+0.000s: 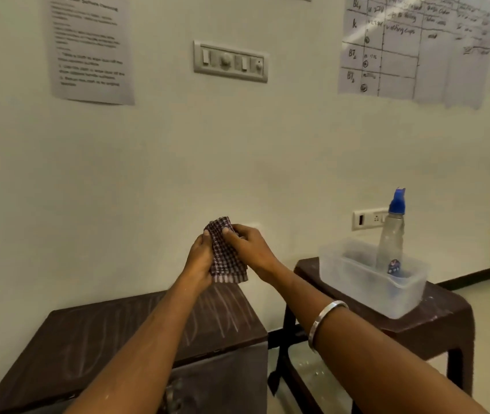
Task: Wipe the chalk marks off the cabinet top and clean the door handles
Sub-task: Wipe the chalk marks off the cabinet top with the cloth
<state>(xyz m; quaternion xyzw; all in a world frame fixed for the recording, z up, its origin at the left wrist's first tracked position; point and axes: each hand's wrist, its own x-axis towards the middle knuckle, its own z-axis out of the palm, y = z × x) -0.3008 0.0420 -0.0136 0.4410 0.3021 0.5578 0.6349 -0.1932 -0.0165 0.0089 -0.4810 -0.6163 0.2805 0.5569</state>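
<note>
A folded checked cloth point(226, 255) is held up in the air above the far edge of the dark brown cabinet point(82, 339). My left hand point(199, 261) grips its left side and my right hand point(245, 245) pinches its top right. Pale chalk strokes point(222, 312) cover the cabinet top, densest at the right rear. The cabinet's front face point(222, 380) shows only partly between my forearms, and no door handle can be made out.
A brown stool point(440, 321) stands to the right, bearing a clear plastic tub point(354, 279) with a blue-capped spray bottle point(393, 234) upright in it. The wall behind carries a switch panel point(231, 61), a socket point(369, 219) and taped paper sheets point(91, 49).
</note>
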